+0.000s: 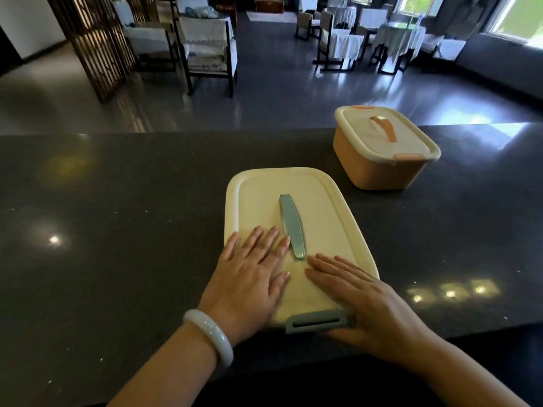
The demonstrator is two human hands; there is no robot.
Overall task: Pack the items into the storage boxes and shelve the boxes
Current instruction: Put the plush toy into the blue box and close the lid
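Note:
A storage box with a cream lid (pixel 308 201), a grey-green handle (pixel 291 226) and a grey-green front latch (pixel 316 321) stands on the dark counter in front of me. Both my hands lie flat on the near half of its lid. My left hand (pixel 249 277), with a pale bangle on the wrist, rests left of the handle. My right hand (pixel 370 304) rests right of it, its thumb side by the latch. A second, orange storage box (pixel 379 171) with a cream lid and orange handle stands shut at the back right. The box contents are hidden.
The dark polished counter (pixel 117 230) stretches wide to the left and right; its far edge runs just behind the orange box. Beyond it is a dining room with a grey floor, chairs (pixel 210 51) and cloth-covered tables (pixel 399 39).

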